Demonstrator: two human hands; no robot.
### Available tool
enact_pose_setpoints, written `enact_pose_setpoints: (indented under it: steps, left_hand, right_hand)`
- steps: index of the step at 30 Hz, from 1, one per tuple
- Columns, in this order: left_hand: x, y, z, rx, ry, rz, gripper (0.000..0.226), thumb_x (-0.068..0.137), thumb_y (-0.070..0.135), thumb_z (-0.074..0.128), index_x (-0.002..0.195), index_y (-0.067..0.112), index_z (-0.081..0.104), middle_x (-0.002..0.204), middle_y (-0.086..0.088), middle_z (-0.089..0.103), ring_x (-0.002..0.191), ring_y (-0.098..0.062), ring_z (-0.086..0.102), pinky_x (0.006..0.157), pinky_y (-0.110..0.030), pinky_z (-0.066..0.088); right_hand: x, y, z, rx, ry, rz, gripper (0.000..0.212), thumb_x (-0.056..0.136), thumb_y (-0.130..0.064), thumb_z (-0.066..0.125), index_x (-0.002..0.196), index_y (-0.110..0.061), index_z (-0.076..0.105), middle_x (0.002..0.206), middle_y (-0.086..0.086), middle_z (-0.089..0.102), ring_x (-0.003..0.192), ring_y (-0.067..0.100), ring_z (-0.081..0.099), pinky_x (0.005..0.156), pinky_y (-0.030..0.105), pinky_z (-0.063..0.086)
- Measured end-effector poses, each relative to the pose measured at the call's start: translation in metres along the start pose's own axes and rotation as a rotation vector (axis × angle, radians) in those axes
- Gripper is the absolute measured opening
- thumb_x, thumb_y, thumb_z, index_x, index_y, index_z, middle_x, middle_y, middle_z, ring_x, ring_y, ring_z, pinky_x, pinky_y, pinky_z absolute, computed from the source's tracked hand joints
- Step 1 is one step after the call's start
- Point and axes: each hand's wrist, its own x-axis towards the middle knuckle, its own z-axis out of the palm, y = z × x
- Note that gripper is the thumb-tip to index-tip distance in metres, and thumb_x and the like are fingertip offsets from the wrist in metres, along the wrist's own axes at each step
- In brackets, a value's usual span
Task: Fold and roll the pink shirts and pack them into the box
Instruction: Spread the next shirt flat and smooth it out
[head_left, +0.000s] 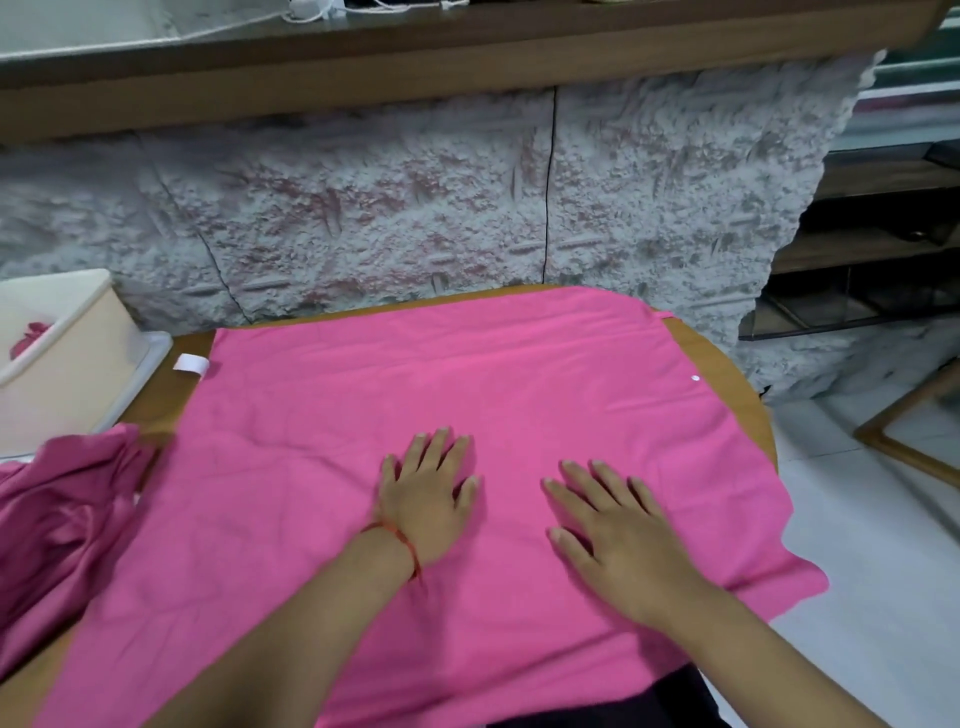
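A bright pink shirt (415, 374) lies spread flat over the small wooden table (737, 384), its right edge hanging past the table's rim. My left hand (428, 493) rests palm down on the cloth near the middle, fingers straight and spread. My right hand (608, 525) lies flat beside it, a short gap to the right, fingers spread as well. A white label (191, 364) sticks out at the shirt's far left corner. The cream box (57, 358) stands at the left with some pink cloth visible inside. A darker pink shirt (62, 525) lies bunched at the near left.
A rough grey-white stone wall (415, 208) rises right behind the table, under a wooden shelf (467, 62). White floor tiles (857, 571) and a wooden frame (914, 415) lie to the right. The box sits on a white tray (150, 353).
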Motion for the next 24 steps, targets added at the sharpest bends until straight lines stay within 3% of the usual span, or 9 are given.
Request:
enact_pose_setpoints:
  steps: [9, 11, 13, 15, 17, 19, 22, 24]
  left_hand:
    - [-0.182, -0.029, 0.023, -0.035, 0.094, -0.033, 0.066, 0.097, 0.071, 0.001, 0.157, 0.052, -0.016, 0.165, 0.024, -0.024, 0.155, -0.005, -0.022, 0.129, -0.04, -0.004]
    - [-0.206, -0.032, 0.025, -0.049, 0.085, -0.034, 0.067, 0.098, 0.071, 0.009, 0.156, 0.053, -0.018, 0.164, 0.026, -0.027, 0.153, -0.003, -0.025, 0.129, -0.04, -0.006]
    - [-0.227, -0.034, 0.028, -0.038, 0.055, -0.026, 0.071, 0.1, 0.069, 0.022, 0.156, 0.054, -0.017, 0.163, 0.028, -0.027, 0.153, -0.003, -0.026, 0.129, -0.042, -0.007]
    - [-0.244, -0.035, 0.028, -0.029, 0.045, -0.004, 0.072, 0.099, 0.069, 0.029, 0.156, 0.057, -0.013, 0.164, 0.03, -0.023, 0.154, -0.002, -0.024, 0.129, -0.042, -0.006]
    - [-0.256, -0.043, 0.026, -0.029, 0.009, 0.008, 0.075, 0.096, 0.071, 0.035, 0.156, 0.058, -0.008, 0.165, 0.031, -0.019, 0.154, -0.001, -0.019, 0.129, -0.042, -0.004]
    - [-0.267, -0.055, 0.024, -0.058, 0.011, -0.028, 0.079, 0.094, 0.069, 0.044, 0.156, 0.06, -0.004, 0.165, 0.034, -0.015, 0.154, 0.001, -0.016, 0.129, -0.04, 0.0]
    - [-0.284, -0.076, 0.022, -0.178, 0.095, -0.142, 0.069, 0.097, 0.057, 0.056, 0.155, 0.059, 0.019, 0.167, 0.03, 0.004, 0.157, -0.004, 0.004, 0.129, -0.042, 0.015]
    - [-0.297, -0.093, 0.018, -0.241, 0.171, -0.233, 0.057, 0.097, 0.057, 0.055, 0.152, 0.049, 0.041, 0.165, 0.021, 0.026, 0.154, -0.012, 0.025, 0.123, -0.046, 0.031]
  right_hand:
    - [-0.084, -0.047, 0.013, 0.07, -0.086, -0.146, 0.064, 0.097, -0.068, 0.022, 0.159, -0.058, 0.012, 0.166, -0.035, -0.011, 0.156, 0.002, -0.018, 0.125, 0.036, -0.011]
    - [-0.094, -0.055, 0.012, 0.11, -0.08, -0.211, 0.059, 0.097, -0.067, 0.031, 0.156, -0.06, 0.026, 0.165, -0.038, 0.001, 0.155, -0.002, -0.008, 0.126, 0.031, -0.003]
    - [-0.104, -0.06, 0.01, 0.134, -0.083, -0.287, 0.051, 0.097, -0.065, 0.042, 0.147, -0.057, 0.046, 0.158, -0.037, 0.028, 0.15, -0.004, 0.019, 0.123, 0.029, 0.018]
    - [-0.111, -0.067, 0.008, 0.147, -0.104, -0.332, 0.045, 0.094, -0.066, 0.048, 0.136, -0.052, 0.059, 0.136, -0.032, 0.05, 0.128, -0.004, 0.042, 0.109, 0.03, 0.037]
    - [-0.116, -0.074, 0.009, 0.088, -0.114, -0.358, 0.043, 0.092, -0.066, 0.051, 0.13, -0.049, 0.061, 0.123, -0.026, 0.054, 0.114, -0.001, 0.046, 0.097, 0.031, 0.041]
    - [-0.119, -0.075, 0.014, 0.038, -0.09, -0.348, 0.037, 0.093, -0.061, 0.052, 0.127, -0.048, 0.063, 0.118, -0.023, 0.054, 0.111, 0.003, 0.048, 0.094, 0.031, 0.041]
    - [-0.127, -0.073, 0.011, 0.003, 0.061, -0.317, 0.014, 0.091, -0.047, 0.07, 0.105, -0.045, 0.072, 0.099, -0.022, 0.058, 0.094, 0.01, 0.058, 0.078, 0.032, 0.049]
    - [-0.133, -0.068, 0.01, 0.02, 0.161, -0.255, 0.015, 0.081, -0.04, 0.085, 0.091, -0.042, 0.075, 0.089, -0.022, 0.059, 0.083, 0.011, 0.06, 0.069, 0.032, 0.05]
